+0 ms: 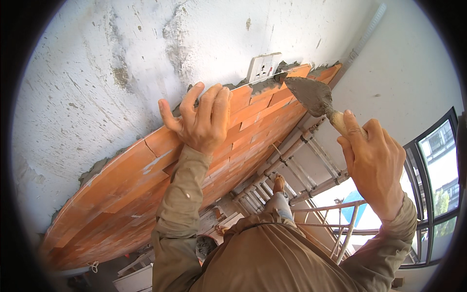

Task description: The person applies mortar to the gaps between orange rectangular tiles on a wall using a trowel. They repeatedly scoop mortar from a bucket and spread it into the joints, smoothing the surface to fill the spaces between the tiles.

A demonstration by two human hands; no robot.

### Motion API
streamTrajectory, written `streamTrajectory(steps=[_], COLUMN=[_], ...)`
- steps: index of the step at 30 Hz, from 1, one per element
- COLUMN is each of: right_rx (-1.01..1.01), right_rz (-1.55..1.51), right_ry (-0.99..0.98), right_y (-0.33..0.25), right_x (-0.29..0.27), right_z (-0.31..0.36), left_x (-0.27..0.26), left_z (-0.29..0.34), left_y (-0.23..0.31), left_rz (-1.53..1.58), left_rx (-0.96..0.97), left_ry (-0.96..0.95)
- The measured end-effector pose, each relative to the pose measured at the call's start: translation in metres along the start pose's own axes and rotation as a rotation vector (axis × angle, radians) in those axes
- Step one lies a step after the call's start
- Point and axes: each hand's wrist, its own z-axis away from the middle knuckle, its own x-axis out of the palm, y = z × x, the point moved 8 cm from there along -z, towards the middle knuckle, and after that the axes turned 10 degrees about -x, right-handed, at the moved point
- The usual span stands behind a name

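Note:
An orange brick wall (194,168) runs diagonally below me against a white plastered wall (146,63), with grey mortar (265,86) along its top edge. My left hand (204,117) lies over that edge, its fingers spread and its thumb apart. In my right hand (372,163) is a pointed trowel (311,95), gripped by its pale handle. Wet mortar coats the blade, whose tip meets the mortar at the wall's top beside a white socket plate (262,67).
A ladder-like scaffold frame (311,163) stands low on the right, near metal railings (350,226). Beyond it is a dark-framed window (438,160). A bucket (206,246) with grey contents sits below, partly hidden by my body. One foot (278,184) shows far below.

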Motion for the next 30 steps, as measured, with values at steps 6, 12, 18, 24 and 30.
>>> streamTrajectory(steps=[6,12,18,24,30], right_rx=[0.127,0.021,0.016,0.108,0.165], right_rz=[-0.248,-0.076,-0.095,-0.339,-0.533], right_ry=[0.016,0.134,0.098,-0.047,-0.064], right_y=[0.024,0.006,0.002,0.029,0.039], right_x=[0.025,0.026,0.032,0.035,0.039], right_z=[0.014,0.004,-0.004,-0.018,-0.018], left_x=[-0.002,-0.001,0.0,0.0,0.001], left_z=[0.001,-0.003,-0.001,-0.001,0.001], left_y=[0.0,0.0,-0.001,0.0,-0.001], left_rz=[0.017,0.024,0.02,0.006,0.025], left_rx=[0.001,-0.004,-0.001,0.006,0.008], left_ry=[-0.02,-0.04,-0.037,-0.04,-0.013])
